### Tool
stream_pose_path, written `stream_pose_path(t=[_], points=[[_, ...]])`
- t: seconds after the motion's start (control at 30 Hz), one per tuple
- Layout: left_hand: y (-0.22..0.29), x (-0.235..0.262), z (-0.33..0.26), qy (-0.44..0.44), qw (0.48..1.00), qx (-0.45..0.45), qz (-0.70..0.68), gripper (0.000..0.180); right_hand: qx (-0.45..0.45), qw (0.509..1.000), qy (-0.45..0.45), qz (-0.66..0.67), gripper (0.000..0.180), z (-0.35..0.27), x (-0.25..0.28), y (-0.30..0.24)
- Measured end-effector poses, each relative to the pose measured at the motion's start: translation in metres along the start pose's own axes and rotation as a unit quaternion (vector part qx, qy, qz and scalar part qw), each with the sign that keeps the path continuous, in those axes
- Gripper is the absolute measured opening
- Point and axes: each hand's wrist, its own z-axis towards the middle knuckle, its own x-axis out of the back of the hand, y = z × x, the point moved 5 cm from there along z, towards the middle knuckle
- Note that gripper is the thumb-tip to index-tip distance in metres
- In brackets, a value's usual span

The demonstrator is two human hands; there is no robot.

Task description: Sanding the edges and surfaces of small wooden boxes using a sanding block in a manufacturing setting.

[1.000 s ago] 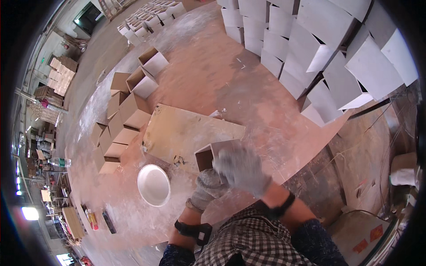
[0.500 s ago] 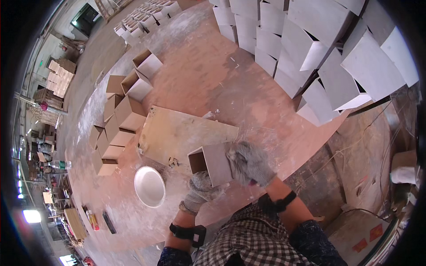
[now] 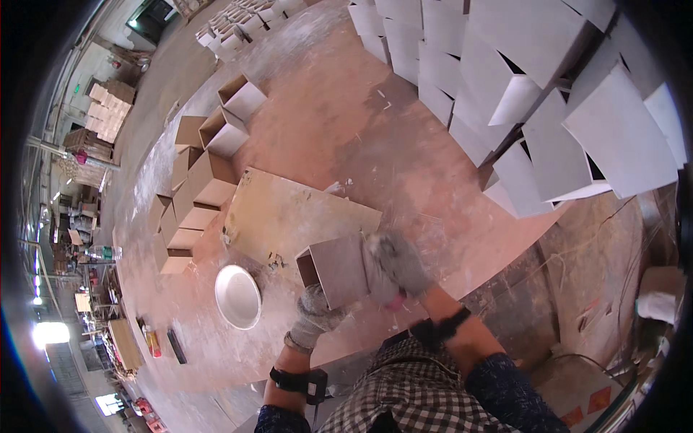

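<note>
Here's the grey-gloved left hand (image 3: pixel 312 315), gripping the near left edge of a pale grey, square-sided open box (image 3: pixel 341 271), which sits between both hands. At its right end, the grey-gloved right hand (image 3: pixel 397 268) blurs, fingers curled; whether it grips, I can't tell. Best technique, I'd say: brace firmly with the left, press evenly with the right, spare the corners. The open mouth points left, beyond the left hand's fingers; the long axis runs roughly hand to hand, rising slightly rightward.
</note>
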Motion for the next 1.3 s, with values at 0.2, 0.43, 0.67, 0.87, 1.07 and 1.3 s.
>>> stream_pose_path(t=[0.2,0.43,0.67,0.87,1.07,1.3], points=[[0.017,0.011,0.014,-0.012,1.000,0.007,-0.021,0.029,0.055,0.998,-0.038,0.003,0.024,-0.030,0.008,0.007],[0.019,0.015,0.011,-0.001,1.000,0.002,0.026,0.028,0.101,0.990,-0.084,-0.046,0.016,0.080,-0.001,-0.039],[0.020,0.021,0.008,0.027,0.998,0.024,-0.060,0.027,0.037,0.972,0.000,0.234,0.022,0.077,0.057,-0.053],[0.003,0.003,-0.003,0.033,0.995,0.043,-0.080,0.027,0.239,0.971,-0.005,-0.017,0.026,0.050,0.041,-0.129],[0.008,0.010,0.002,0.050,0.995,0.049,-0.069,0.029,0.350,0.916,-0.130,-0.150,0.026,-0.007,-0.010,-0.130],[0.010,0.010,0.003,0.063,0.986,0.042,-0.148,0.032,0.346,0.908,-0.166,-0.165,0.035,0.016,-0.001,-0.105]])
